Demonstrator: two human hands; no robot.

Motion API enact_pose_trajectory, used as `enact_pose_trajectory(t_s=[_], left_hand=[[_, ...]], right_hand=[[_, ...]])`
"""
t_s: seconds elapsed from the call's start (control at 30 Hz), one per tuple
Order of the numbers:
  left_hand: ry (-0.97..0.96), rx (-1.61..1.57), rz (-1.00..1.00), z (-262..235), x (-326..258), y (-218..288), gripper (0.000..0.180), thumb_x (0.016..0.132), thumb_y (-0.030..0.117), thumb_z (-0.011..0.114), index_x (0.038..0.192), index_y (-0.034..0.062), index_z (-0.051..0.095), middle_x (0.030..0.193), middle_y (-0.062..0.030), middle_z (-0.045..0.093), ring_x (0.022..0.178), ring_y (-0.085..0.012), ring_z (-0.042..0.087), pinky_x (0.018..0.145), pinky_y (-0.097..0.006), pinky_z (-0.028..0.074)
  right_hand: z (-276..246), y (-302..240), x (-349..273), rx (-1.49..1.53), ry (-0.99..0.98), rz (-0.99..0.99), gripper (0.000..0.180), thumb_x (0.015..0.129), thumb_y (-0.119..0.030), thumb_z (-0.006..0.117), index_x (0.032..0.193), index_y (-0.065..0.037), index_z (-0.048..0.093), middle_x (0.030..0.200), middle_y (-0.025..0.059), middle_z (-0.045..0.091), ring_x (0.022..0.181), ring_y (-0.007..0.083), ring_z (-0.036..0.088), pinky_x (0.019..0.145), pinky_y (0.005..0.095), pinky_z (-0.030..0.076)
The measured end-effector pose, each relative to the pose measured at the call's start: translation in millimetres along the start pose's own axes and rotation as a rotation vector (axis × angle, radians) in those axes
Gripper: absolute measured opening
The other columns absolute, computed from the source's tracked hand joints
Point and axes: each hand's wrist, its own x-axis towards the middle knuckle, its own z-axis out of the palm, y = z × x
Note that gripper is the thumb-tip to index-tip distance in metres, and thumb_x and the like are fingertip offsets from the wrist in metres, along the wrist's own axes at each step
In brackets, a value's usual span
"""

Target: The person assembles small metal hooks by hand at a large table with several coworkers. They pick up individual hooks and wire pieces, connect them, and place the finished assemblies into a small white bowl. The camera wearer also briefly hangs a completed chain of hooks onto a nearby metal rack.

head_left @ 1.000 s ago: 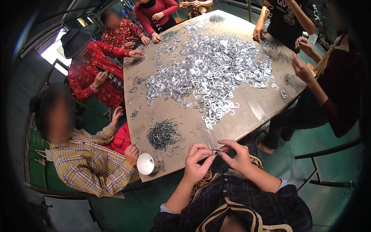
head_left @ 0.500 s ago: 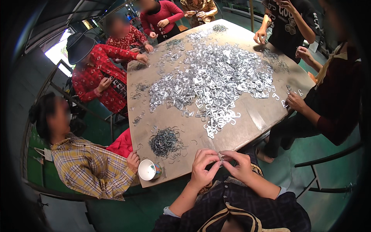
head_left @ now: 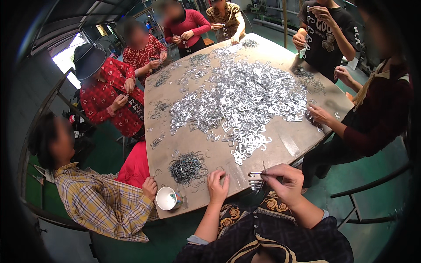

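Dangling a bunch of silver metal hooks (head_left: pixel 256 185) over the near edge of the table (head_left: pixel 280 136), pinching the top between thumb and fingers of the right hand (head_left: pixel 287 179). Probably handling light, stiff and slick, likely gripping best by the topmost hook. Holding the left hand (head_left: pixel 217 187) at 9 o'clock from the bunch, fingers loosely curled, not being able to tell of anything between the tips. Farther along 9 o'clock, seeing a pile of dark wire clips (head_left: pixel 186 168); at 8 to 9, a paper cup (head_left: pixel 166 199); at 12, a heap of flat hooks (head_left: pixel 243 98).
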Motion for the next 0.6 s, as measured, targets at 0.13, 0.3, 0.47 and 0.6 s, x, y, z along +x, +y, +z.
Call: enact_pose_trajectory(t_s=[0.13, 0.3, 0.47, 0.6], left_hand=[[-0.009, 0.053, 0.046, -0.1, 0.0, 0.8, 0.013, 0.079, 0.009, 0.069, 0.089, 0.0028, 0.065, 0.095, -0.0129, 0.062, 0.092, -0.0317, 0.058, 0.083, -0.04, 0.046], [0.005, 0.039, 0.052, 0.5, -0.7, 3.4, 0.011, 0.078, 0.008, 0.069, 0.088, 0.0031, 0.064, 0.095, -0.0129, 0.061, 0.092, -0.0323, 0.057, 0.083, -0.041, 0.046], [-0.009, 0.029, 0.035, -1.7, -2.3, 5.7, 0.01, 0.078, 0.007, 0.068, 0.086, 0.003, 0.064, 0.095, -0.0136, 0.061, 0.092, -0.0327, 0.056, 0.082, -0.041, 0.046], [0.006, 0.035, 0.059, 0.1, -2.9, 2.2, 0.009, 0.078, 0.006, 0.068, 0.085, 0.003, 0.064, 0.095, -0.0134, 0.061, 0.092, -0.0328, 0.057, 0.082, -0.041, 0.046]], right_hand=[[-9.4, -30.4, 32.6, 0.02, 0.068, -0.117, 0.018, 0.073, 0.011, 0.074, 0.088, 0.002, 0.072, 0.08, 0.0112, 0.071, 0.066, 0.0127, 0.066, 0.06, 0.0231, 0.05], [-18.2, -70.5, 73.2, 0.136, 0.133, -0.197, 0.022, 0.074, 0.013, 0.073, 0.093, 0.003, 0.071, 0.082, 0.0107, 0.07, 0.067, 0.0117, 0.064, 0.06, 0.0229, 0.049], [-26.7, -107.5, 109.2, 0.145, 0.157, -0.334, 0.019, 0.08, 0.01, 0.071, 0.098, 0.004, 0.069, 0.089, 0.009, 0.071, 0.07, 0.0083, 0.064, 0.057, 0.0196, 0.05], [-35.1, -126.5, 132.3, 0.17, 0.21, -0.44, 0.018, 0.083, 0.004, 0.071, 0.1, 0.004, 0.069, 0.088, 0.0081, 0.071, 0.069, 0.0066, 0.064, 0.055, 0.0185, 0.05]])
